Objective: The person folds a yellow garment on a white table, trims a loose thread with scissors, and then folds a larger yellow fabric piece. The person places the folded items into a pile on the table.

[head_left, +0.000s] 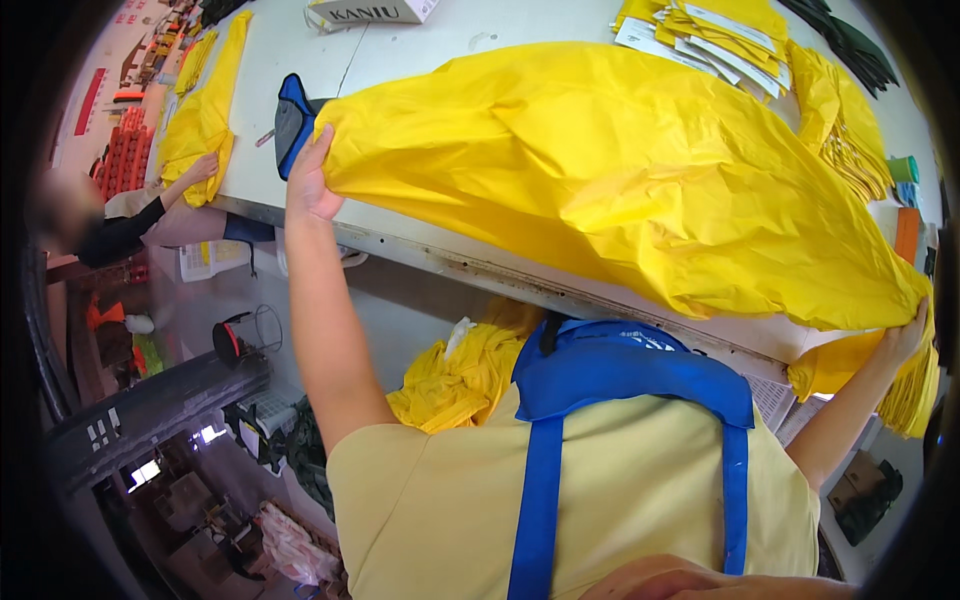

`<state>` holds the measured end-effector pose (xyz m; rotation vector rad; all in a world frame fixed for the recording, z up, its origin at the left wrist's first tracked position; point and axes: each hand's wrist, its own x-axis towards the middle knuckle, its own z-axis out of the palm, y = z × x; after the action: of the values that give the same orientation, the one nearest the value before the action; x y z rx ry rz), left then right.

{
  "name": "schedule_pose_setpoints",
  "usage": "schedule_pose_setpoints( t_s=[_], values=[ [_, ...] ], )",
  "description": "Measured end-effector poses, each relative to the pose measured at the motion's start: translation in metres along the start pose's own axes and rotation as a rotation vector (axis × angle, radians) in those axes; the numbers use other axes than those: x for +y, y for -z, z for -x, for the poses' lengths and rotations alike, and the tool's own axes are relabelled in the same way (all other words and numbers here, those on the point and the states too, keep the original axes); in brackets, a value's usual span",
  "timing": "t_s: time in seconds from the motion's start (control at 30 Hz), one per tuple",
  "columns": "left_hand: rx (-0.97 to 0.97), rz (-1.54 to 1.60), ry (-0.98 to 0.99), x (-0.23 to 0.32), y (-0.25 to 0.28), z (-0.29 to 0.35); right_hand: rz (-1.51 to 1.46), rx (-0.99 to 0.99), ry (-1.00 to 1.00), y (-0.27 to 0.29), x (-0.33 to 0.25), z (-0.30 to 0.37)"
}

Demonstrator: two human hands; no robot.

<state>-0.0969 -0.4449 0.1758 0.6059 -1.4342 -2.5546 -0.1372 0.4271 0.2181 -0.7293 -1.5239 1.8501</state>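
Note:
A long, thin yellow fabric piece [600, 170] is stretched across the white table in front of me. My left hand [315, 178] is closed on its left end, thumb on top. At the far right my right hand [910, 330] grips the other end, its fingers partly hidden by the cloth. Between them the fabric bulges and wrinkles, with its lower edge hanging over the table's front edge. Just beyond my left hand lies a grey and blue item [292, 125], whose kind I cannot make out.
A white box [370, 12] stands at the back. Yellow folded pieces with white sheets [710, 40] and a yellow bundle [840, 120] lie back right. At left, a co-worker's hand [203, 168] touches yellow cloth [205, 110]. Crumpled yellow fabric [455, 375] sits below the table edge [450, 262].

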Motion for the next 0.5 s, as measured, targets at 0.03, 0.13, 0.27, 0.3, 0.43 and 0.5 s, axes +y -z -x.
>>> schedule_pose_setpoints(
  t_s=[0.03,0.13,0.27,0.3,0.43,0.5],
  values=[
    [-0.031,-0.080,-0.047,0.010,0.009,-0.002,-0.049,-0.073,0.007,0.014,-0.002,-0.012],
    [-0.230,-0.043,-0.219,0.041,0.034,0.008,-0.151,-0.200,0.032,0.051,-0.008,-0.038],
    [-0.117,0.120,0.076,0.035,0.048,0.024,-0.116,-0.252,0.074,0.082,-0.005,-0.060],
    [-0.106,0.006,0.051,0.034,0.047,0.023,-0.128,-0.266,0.063,0.078,-0.004,-0.052],
    [-0.268,-0.264,-0.040,0.045,0.036,0.012,-0.129,-0.223,0.224,0.068,-0.002,-0.045],
    [-0.321,-0.239,-0.271,0.096,0.040,0.016,-0.260,-0.164,0.295,0.074,-0.043,-0.042]
  ],
)
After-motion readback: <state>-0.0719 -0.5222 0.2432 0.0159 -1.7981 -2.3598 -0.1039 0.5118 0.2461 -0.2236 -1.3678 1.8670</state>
